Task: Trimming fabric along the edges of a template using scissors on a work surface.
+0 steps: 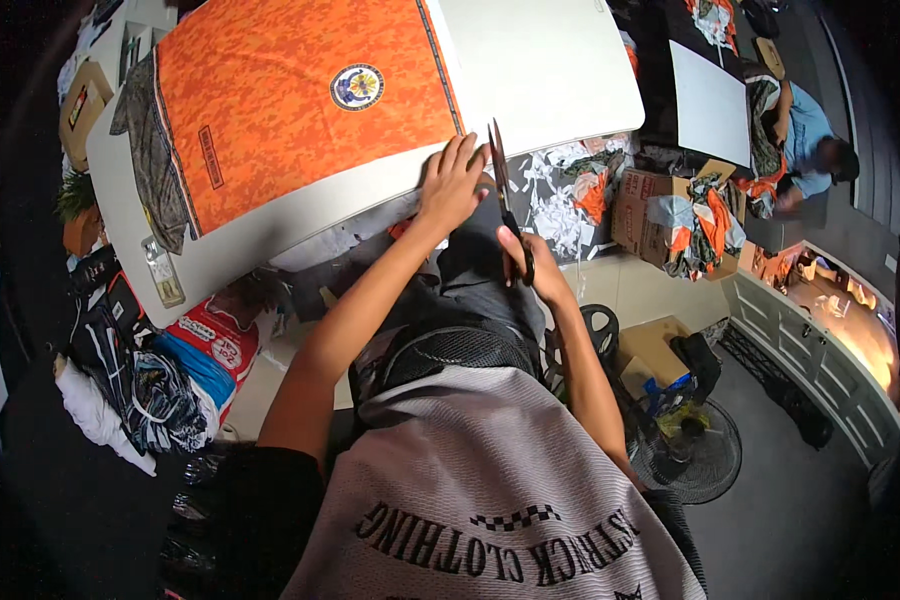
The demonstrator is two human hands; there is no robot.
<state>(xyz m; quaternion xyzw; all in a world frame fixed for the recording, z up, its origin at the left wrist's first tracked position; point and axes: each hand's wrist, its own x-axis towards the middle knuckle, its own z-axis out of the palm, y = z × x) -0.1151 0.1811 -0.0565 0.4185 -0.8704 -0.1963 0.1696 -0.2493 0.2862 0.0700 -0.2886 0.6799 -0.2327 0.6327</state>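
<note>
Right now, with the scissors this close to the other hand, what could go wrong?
First, the right hand holds the scissors with the blades right beside the fingers of the left hand, so a slip might nick one. Second, the blade tips sit near the lower right corner of the orange fabric, so a stray snip could cut into it.

Head-worn view (wide fisheye), facing down.

Round black fan on the floor, cardboard box of fabric scraps, co-worker in blue.
</note>
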